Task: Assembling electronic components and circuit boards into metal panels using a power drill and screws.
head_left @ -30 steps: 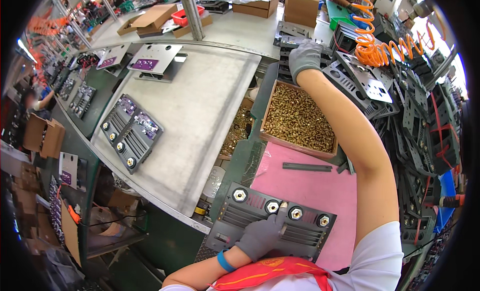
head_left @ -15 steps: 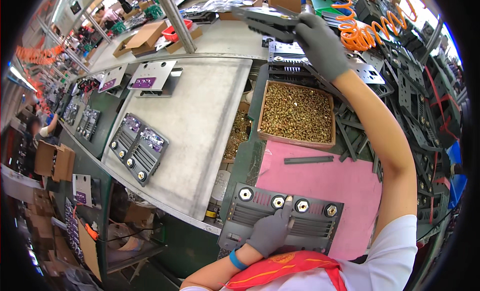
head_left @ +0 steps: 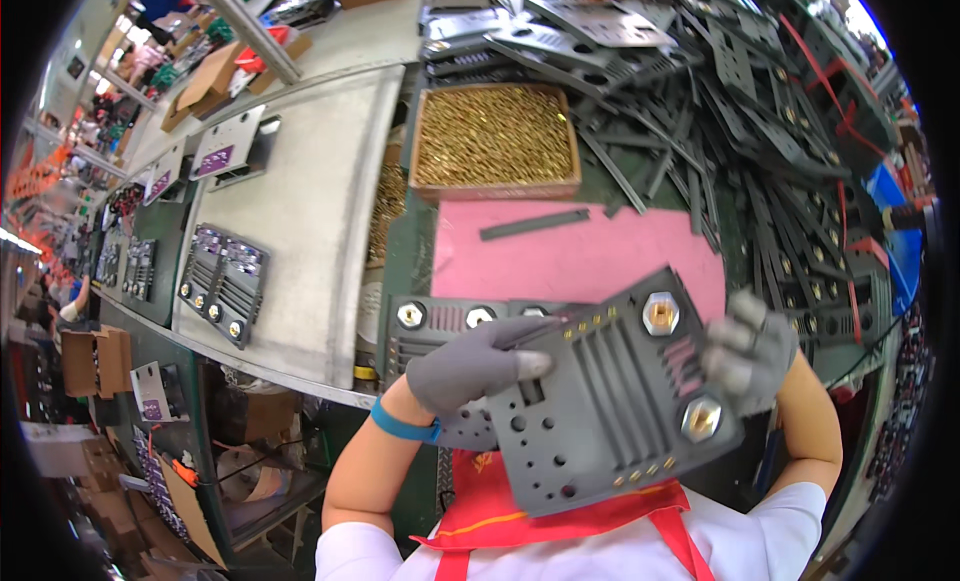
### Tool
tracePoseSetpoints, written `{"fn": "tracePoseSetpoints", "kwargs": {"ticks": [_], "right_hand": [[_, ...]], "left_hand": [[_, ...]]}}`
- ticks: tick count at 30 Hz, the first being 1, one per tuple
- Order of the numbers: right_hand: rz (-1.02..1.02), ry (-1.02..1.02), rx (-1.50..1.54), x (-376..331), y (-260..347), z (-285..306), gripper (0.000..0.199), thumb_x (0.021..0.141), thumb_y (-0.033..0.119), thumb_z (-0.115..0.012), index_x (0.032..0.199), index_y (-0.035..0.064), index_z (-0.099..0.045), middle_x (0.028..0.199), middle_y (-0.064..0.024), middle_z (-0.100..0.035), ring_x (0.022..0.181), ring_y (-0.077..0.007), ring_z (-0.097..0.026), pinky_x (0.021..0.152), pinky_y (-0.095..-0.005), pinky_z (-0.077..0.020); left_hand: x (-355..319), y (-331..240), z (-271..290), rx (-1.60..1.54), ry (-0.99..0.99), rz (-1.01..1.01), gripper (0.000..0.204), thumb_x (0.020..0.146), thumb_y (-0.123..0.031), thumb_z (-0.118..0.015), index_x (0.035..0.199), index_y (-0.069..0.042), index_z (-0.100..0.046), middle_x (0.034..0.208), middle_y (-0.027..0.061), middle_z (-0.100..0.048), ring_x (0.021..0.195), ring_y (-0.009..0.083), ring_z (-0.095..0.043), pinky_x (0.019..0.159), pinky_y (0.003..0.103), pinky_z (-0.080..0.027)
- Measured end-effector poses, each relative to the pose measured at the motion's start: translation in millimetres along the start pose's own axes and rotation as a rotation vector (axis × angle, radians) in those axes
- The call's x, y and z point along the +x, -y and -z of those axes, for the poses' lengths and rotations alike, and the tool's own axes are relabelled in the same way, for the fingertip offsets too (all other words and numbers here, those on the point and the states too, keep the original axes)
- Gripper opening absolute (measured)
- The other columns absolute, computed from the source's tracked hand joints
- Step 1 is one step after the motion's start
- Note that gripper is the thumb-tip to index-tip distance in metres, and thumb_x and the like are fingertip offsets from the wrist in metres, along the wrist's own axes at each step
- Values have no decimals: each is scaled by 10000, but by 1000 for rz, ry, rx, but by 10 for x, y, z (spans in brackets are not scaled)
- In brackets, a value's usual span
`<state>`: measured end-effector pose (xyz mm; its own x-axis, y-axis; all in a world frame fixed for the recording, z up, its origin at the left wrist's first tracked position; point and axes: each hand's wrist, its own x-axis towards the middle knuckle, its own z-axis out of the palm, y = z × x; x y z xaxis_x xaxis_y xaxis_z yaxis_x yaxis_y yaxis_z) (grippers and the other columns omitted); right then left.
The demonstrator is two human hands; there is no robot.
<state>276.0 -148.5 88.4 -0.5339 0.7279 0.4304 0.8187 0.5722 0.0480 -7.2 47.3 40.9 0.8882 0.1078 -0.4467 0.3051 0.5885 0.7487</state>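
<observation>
A dark grey slotted metal panel point(head_left: 610, 401), with two large brass-centred hex nuts and round holes, is tilted in front of my chest. My left hand point(head_left: 478, 366), in a grey glove, grips its left edge with the thumb on top. Beside its right edge is my right hand point(head_left: 750, 351), also gloved; motion smears the fingers, so their hold is unclear. Partly covered behind the tilted panel lies a second slotted panel point(head_left: 445, 316) with a row of hex nuts. A pink mat point(head_left: 590, 256) is beyond it, bearing a thin dark strip point(head_left: 534, 224).
A cardboard box point(head_left: 497, 191) full of small brass-coloured fittings stands past the mat. Dark metal strips and panels point(head_left: 740, 101) pile up at the right. On the pale board point(head_left: 320, 201) at left sit a slotted panel point(head_left: 224, 281) and a silver bracket point(head_left: 228, 143).
My right hand has brought a dark slotted panel back from the far stack to my chest. My left hand has left the panel on the mat and grasped this one. The view has shifted.
</observation>
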Motion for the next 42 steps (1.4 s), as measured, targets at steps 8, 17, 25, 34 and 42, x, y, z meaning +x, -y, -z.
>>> {"fn": "tracePoseSetpoints", "kwargs": {"ticks": [8,17,25,34,42], "right_hand": [[-1351,55,1329,-470,-510,152,636,897,353,-613,1425,76,-393,1183,-145,-585,1021,-161,-580,931,-279,-440],[-877,479,1201,-654,-617,-472,905,749,421,-778,1457,58,-348,1294,-95,-564,1165,-145,-512,1012,-303,-399],[-849,618,1032,-225,-562,-736,830,690,327,-821,1383,50,-457,1288,-163,-571,1190,-255,-550,1022,-328,-407],[-801,326,354,-328,-135,-703,122,869,147,-593,943,50,-597,865,-119,-609,846,-356,-576,741,-428,-457],[-862,531,385,-128,-262,-268,130,912,181,-563,973,69,-590,782,-168,-605,759,-369,-595,662,-430,-466]], "left_hand": [[551,428,-1151,48,-300,-222,602,900,-146,-552,1413,56,-311,1179,135,-556,999,163,-574,887,309,-460],[228,731,-1276,409,-187,-217,683,933,-240,-542,1444,71,-212,1270,257,-520,1169,347,-542,955,394,-440],[-460,393,-345,1023,-1196,-459,430,927,-195,-573,1284,34,-511,1166,211,-599,1055,314,-618,855,379,-496],[-822,941,620,1202,-1184,-125,335,960,-137,-487,1233,47,-542,1072,263,-610,964,415,-601,813,429,-483],[-786,890,666,1212,-1136,-197,319,954,-105,-466,1223,45,-549,1063,252,-612,956,404,-604,819,424,-483]]}}
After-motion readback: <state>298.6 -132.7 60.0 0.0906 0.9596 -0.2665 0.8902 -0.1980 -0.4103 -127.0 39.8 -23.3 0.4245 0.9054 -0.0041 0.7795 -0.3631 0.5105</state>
